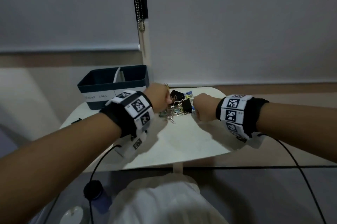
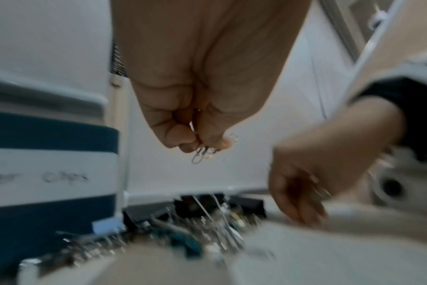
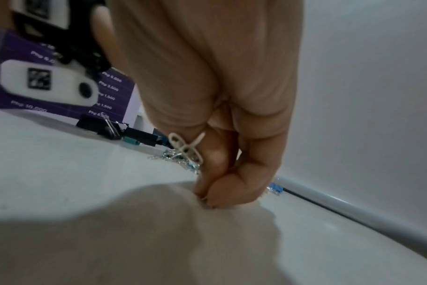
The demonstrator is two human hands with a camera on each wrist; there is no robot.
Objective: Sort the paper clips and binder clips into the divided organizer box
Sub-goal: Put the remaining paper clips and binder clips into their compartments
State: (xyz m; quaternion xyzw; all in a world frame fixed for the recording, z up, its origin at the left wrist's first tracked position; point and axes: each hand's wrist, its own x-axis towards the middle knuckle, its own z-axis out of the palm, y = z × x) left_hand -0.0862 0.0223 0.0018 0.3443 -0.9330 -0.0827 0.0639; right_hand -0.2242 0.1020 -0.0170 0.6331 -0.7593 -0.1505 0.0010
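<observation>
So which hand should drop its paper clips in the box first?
Probably the left hand. It sits right beside the organizer box, near the side marked for paper clips, and already pinches silver paper clips. The right hand holds clips too, but lies farther away, beyond the pile.

The box (image 1: 102, 85) stands on the table (image 1: 182, 143) at its far left, a divider (image 1: 116, 75) splitting it into left and right compartments. The clip pile (image 1: 177, 108) lies on the table just right of the box, near the far edge by the wall (image 1: 237, 32). The left hand (image 1: 159, 99) is over the pile's left side and the right hand (image 1: 204, 106) at its right side, fingertips (image 3: 207, 194) down on the table.
</observation>
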